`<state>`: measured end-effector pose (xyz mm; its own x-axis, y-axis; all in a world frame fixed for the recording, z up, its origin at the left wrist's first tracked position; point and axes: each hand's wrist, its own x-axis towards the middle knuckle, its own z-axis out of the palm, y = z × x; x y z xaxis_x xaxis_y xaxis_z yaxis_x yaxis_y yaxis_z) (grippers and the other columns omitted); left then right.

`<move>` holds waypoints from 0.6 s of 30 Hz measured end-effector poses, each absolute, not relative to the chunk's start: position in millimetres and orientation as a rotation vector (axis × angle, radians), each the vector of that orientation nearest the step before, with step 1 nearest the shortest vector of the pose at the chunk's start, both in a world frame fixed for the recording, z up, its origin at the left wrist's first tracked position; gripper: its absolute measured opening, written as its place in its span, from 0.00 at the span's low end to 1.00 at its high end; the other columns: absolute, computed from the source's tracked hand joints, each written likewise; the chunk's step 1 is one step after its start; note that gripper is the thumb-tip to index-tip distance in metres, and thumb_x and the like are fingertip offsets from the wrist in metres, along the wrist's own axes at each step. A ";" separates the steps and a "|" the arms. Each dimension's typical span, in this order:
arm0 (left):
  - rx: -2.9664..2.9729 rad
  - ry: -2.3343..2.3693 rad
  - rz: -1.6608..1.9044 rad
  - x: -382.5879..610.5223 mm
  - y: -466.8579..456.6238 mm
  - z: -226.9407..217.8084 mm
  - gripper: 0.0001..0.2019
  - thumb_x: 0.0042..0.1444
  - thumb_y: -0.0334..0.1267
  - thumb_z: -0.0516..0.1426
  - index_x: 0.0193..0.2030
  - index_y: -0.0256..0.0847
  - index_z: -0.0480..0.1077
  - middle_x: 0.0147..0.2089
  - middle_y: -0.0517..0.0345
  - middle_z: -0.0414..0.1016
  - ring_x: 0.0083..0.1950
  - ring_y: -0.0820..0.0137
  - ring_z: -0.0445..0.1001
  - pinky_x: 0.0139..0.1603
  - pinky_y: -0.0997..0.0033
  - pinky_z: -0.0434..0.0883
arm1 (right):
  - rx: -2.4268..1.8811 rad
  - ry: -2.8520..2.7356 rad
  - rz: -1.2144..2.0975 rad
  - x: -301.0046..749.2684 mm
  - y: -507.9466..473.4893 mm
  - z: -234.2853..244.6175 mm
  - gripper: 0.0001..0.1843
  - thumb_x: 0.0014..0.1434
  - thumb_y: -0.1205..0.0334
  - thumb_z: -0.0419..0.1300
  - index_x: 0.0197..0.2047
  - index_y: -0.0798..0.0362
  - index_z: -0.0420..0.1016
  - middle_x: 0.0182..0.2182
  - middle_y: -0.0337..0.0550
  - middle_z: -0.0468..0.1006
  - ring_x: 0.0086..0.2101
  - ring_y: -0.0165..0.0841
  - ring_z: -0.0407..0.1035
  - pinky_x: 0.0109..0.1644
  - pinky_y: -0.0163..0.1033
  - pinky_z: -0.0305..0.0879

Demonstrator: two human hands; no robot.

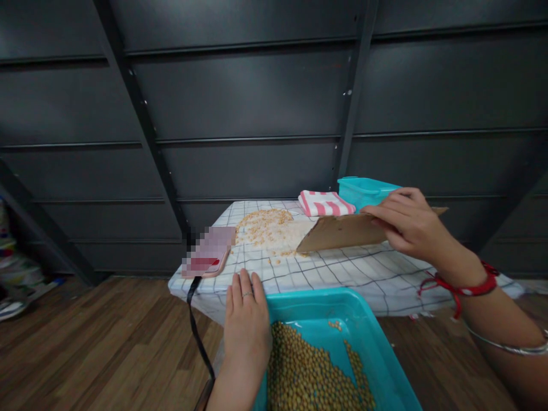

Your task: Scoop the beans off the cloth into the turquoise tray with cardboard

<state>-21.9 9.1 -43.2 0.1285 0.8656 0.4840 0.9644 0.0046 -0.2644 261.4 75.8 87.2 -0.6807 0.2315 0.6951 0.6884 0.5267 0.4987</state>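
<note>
My right hand [406, 224] pinches the upper edge of a brown cardboard piece [346, 233], which stands tilted on the table with its left corner by scattered pale yellow grains [265, 225]. Their exact kind is too small to make out. My left hand [247, 317] lies with fingers stretched out over the front table edge, against the left side of a turquoise tray [387, 348]. Round yellow-brown beans [310, 371] cover much of the tray's floor, thickest at the left and front.
A checked cloth [252, 274] covers the table. A pink phone [212, 251], partly blurred out, lies at its left with a black strap [194, 319] hanging down. Behind the cardboard are a pink-striped folded cloth [321, 202] and a turquoise bin [363, 191]. A dark panelled wall [248, 97] stands behind.
</note>
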 end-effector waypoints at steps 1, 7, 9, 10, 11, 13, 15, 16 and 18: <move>-1.881 -1.759 -0.245 -21.9 9.0 -43.0 0.26 0.50 0.21 0.42 0.58 0.26 0.58 0.59 0.33 0.61 0.60 0.54 0.59 0.55 0.53 0.64 | -0.751 -2.196 -1.077 261.9 77.2 87.3 0.18 0.52 0.73 0.49 0.44 0.47 0.64 0.27 0.38 0.73 0.30 0.34 0.66 0.43 0.47 0.58; -1.874 -1.747 -0.233 -20.9 8.7 -40.9 0.25 0.51 0.23 0.43 0.57 0.24 0.59 0.58 0.32 0.62 0.59 0.53 0.60 0.55 0.54 0.65 | -0.779 -2.212 -1.122 264.9 81.7 86.4 0.17 0.50 0.73 0.48 0.42 0.48 0.66 0.27 0.38 0.73 0.31 0.34 0.66 0.43 0.46 0.59; -1.874 -1.750 -0.228 -20.4 8.6 -40.2 0.25 0.51 0.23 0.43 0.57 0.24 0.59 0.58 0.32 0.62 0.59 0.52 0.60 0.55 0.55 0.65 | -0.760 -2.221 -1.115 265.6 80.3 86.6 0.16 0.50 0.74 0.48 0.41 0.49 0.66 0.27 0.38 0.73 0.31 0.34 0.66 0.43 0.46 0.59; -1.873 -1.752 -0.224 -20.1 8.6 -39.9 0.25 0.51 0.23 0.43 0.57 0.24 0.59 0.58 0.32 0.62 0.59 0.52 0.60 0.55 0.55 0.65 | -0.745 -2.228 -1.106 265.8 79.3 86.9 0.16 0.51 0.74 0.48 0.41 0.49 0.65 0.27 0.39 0.73 0.31 0.33 0.66 0.43 0.46 0.59; -1.872 -1.754 -0.219 -20.0 8.6 -39.7 0.25 0.50 0.23 0.43 0.57 0.24 0.59 0.58 0.32 0.62 0.59 0.52 0.60 0.54 0.55 0.65 | -0.722 -2.234 -1.095 265.9 78.2 87.5 0.16 0.51 0.75 0.48 0.41 0.50 0.65 0.27 0.39 0.73 0.31 0.33 0.66 0.43 0.46 0.59; -1.867 -1.756 -0.209 -19.9 8.7 -39.7 0.25 0.50 0.23 0.43 0.57 0.25 0.59 0.58 0.33 0.63 0.59 0.53 0.60 0.54 0.55 0.65 | -0.685 -2.244 -1.071 265.8 76.7 88.6 0.16 0.52 0.74 0.48 0.42 0.49 0.65 0.28 0.39 0.73 0.31 0.33 0.66 0.43 0.45 0.59; -1.867 -1.757 -0.211 -20.0 8.7 -40.0 0.25 0.50 0.22 0.43 0.57 0.26 0.59 0.59 0.34 0.63 0.60 0.53 0.60 0.54 0.55 0.65 | -0.688 -2.234 -1.060 265.4 76.8 89.1 0.16 0.52 0.73 0.49 0.42 0.49 0.64 0.27 0.38 0.72 0.31 0.32 0.66 0.43 0.45 0.59; -1.869 -1.757 -0.218 -20.1 8.6 -40.1 0.25 0.50 0.22 0.43 0.57 0.26 0.59 0.58 0.34 0.63 0.60 0.53 0.60 0.54 0.55 0.65 | -0.704 -2.225 -1.059 265.1 77.4 88.9 0.16 0.52 0.73 0.49 0.42 0.48 0.64 0.27 0.38 0.72 0.31 0.32 0.66 0.43 0.46 0.59; -1.872 -1.755 -0.230 -20.0 8.3 -40.1 0.25 0.50 0.22 0.43 0.57 0.25 0.59 0.58 0.33 0.63 0.59 0.53 0.60 0.54 0.55 0.65 | -0.733 -2.213 -1.067 264.5 79.4 87.6 0.15 0.52 0.73 0.49 0.42 0.48 0.65 0.27 0.37 0.72 0.31 0.33 0.66 0.43 0.45 0.58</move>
<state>-20.0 8.3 -40.1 0.1297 0.8650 0.4846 0.9607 0.0114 -0.2774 264.5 79.4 87.6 -0.6876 0.2263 0.6899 0.6807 0.5316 0.5041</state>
